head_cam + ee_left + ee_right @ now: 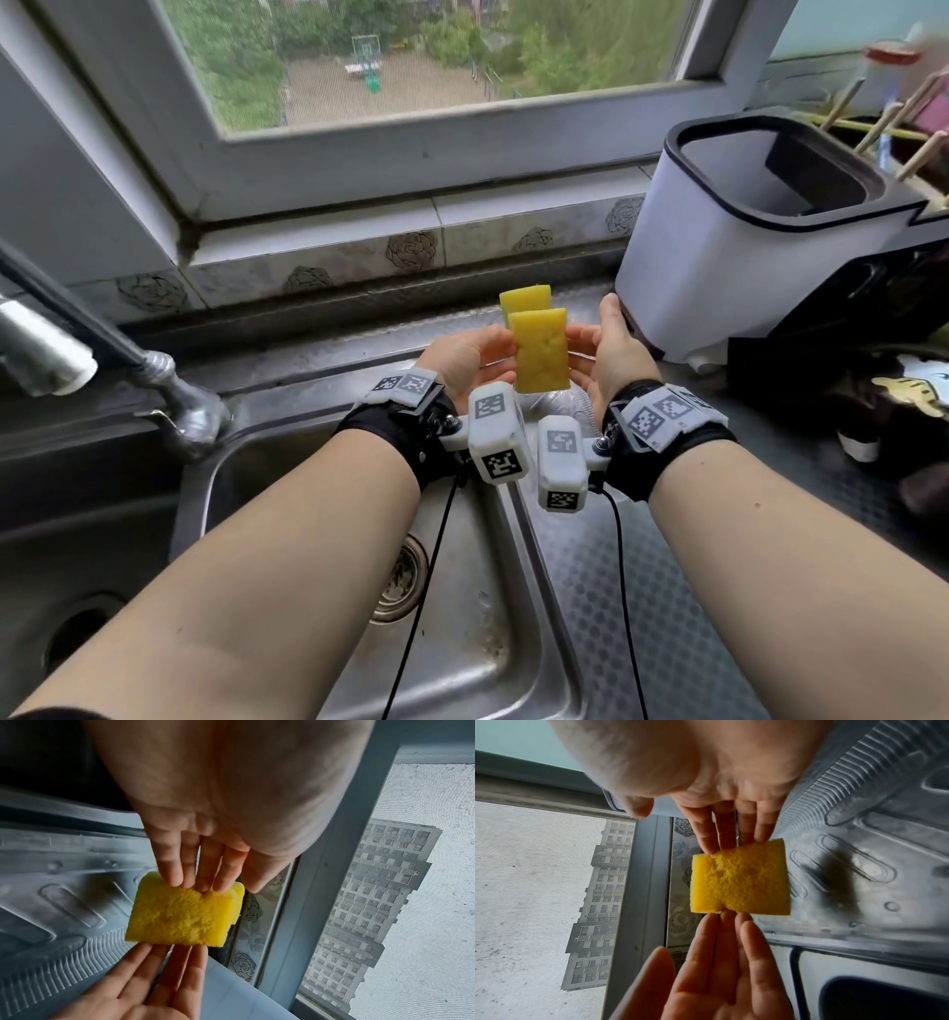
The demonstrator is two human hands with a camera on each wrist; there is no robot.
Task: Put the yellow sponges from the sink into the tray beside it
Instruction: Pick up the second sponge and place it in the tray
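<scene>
Your left hand (464, 354) and right hand (613, 347) press two yellow sponges (542, 354) between straight fingertips (174, 880), a narrow grip in the air above the ribbed tray (875, 833). They look light, soft and squashy; hold the short edges evenly, or one may slip out.

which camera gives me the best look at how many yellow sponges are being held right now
The head view: the two yellow sponges show offset, one behind the other, pressed between the left hand and right hand. The left wrist view shows only a sliver of the rear one; the right wrist view shows just one sponge face.
</scene>
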